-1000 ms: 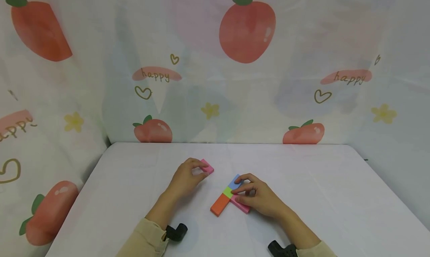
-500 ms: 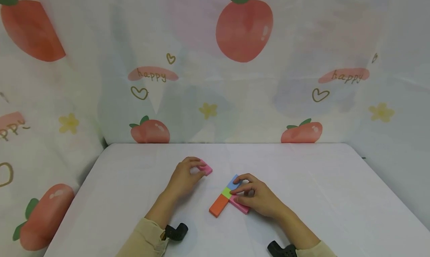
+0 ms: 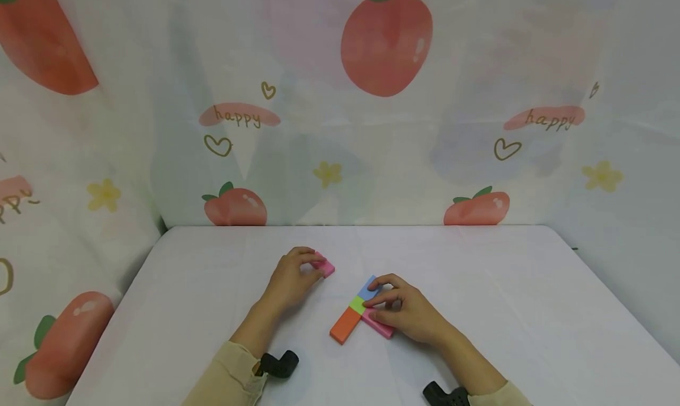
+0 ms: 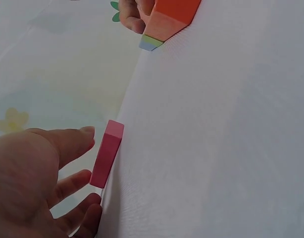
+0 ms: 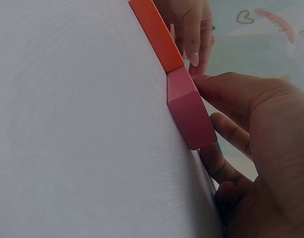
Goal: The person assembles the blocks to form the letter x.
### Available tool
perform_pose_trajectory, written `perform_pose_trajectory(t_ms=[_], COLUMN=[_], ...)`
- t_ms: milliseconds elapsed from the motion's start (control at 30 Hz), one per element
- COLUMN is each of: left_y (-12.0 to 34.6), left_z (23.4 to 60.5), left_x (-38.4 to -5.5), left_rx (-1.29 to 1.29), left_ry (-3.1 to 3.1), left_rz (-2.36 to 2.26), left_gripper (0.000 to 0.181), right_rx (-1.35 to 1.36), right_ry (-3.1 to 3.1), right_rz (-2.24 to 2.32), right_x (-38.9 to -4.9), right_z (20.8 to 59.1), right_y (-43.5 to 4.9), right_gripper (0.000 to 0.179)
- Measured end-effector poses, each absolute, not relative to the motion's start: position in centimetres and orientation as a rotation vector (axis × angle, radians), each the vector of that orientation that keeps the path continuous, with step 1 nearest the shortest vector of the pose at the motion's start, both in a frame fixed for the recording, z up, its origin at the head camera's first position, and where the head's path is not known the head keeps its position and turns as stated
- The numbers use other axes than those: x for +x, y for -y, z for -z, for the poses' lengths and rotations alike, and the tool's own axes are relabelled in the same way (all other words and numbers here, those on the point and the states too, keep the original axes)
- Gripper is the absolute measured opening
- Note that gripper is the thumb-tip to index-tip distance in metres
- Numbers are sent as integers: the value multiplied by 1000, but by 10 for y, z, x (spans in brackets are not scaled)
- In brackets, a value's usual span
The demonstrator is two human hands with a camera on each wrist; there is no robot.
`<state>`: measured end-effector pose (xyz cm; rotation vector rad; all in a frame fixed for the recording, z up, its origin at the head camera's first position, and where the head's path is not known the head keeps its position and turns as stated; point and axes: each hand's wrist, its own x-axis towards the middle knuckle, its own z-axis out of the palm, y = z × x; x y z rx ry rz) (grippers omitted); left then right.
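Note:
Beside the back of the white table, my left hand lies over a pink block. Its fingertips are right at the top of that block, and the left wrist view shows the thumb just above it. My right hand rests loosely on a joined group of blocks at centre. An orange block, a small green block and a blue block form a slanted line. A second pink block branches off toward the right, under the thumb; other fingertips touch green and blue.
White cloth covers the table, whose back edge meets a fruit-printed curtain. More of the curtain hangs along the left side. A black wrist camera sits at the left sleeve and another black camera at the right sleeve.
The head view has shifted slightly, so the scene sits a little farther left. Both hands and all blocks keep the same arrangement.

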<state>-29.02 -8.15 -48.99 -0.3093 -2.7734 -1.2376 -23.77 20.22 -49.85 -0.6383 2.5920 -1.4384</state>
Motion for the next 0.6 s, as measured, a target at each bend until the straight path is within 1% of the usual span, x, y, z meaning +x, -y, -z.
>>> perform_pose_trajectory(t_ms=[600], left_y=[78], left_z=[494], left_x=[-298], left_rx=[-340], left_ry=[2762], left_rz=[1154], left_gripper=[22], right_rx=[-632], right_ry=[-2599], right_rz=[1431], right_x=[-238], right_z=[499], right_y=[-202], right_gripper=[17])
